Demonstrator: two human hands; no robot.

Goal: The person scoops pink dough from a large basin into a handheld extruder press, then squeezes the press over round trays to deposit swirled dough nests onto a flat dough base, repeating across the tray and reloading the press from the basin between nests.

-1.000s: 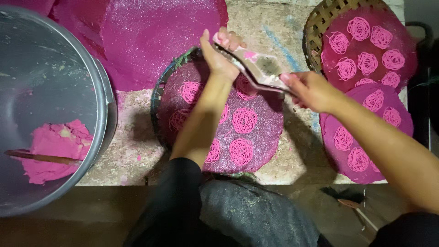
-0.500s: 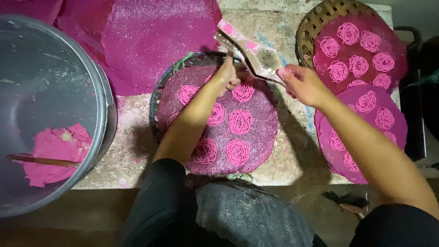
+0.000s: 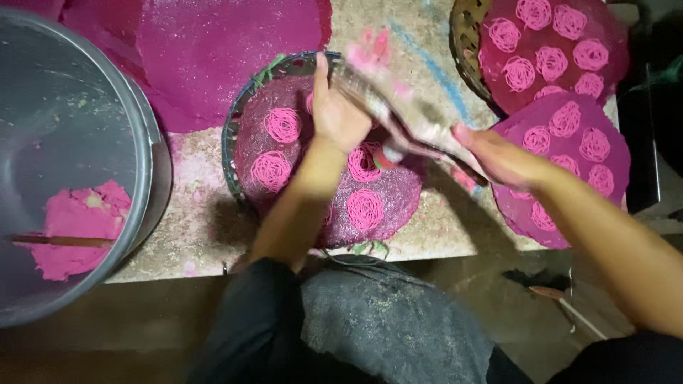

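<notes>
Compared with half a second ago, we see both hands lower over the work: the left hand (image 3: pixel 340 114) has dropped from the far rim onto the middle of the round tray (image 3: pixel 235 121), and the metal press tool (image 3: pixel 405 114) — blurred by motion — now slants across the tray's far right part instead of lying beyond it. Nearest us lies the dark lap of the person (image 3: pixel 384 327). Next comes the large grey tub (image 3: pixel 71 142) at the left, holding a lump of pink dough (image 3: pixel 78 220) with a thin stick (image 3: pixel 60 240) laid across it. At the centre, the tray carries a magenta sheet (image 3: pixel 384 206) bearing pink noodle coils (image 3: pixel 283 125). The left hand rests above it, fingers together and thumb out, touching the tool's far end; whether it clasps the tool we cannot tell. The right hand (image 3: pixel 498 158) is closed around the tool's handles at the tray's right edge. To the right a second magenta sheet (image 3: pixel 612 185) with coils lies on the stone table (image 3: pixel 441 227), overlapping the woven basket (image 3: pixel 466 43) farther back — that basket holds another coil-covered sheet. Farthest left, a bare magenta sheet (image 3: pixel 228 50) is spread flat.
</notes>
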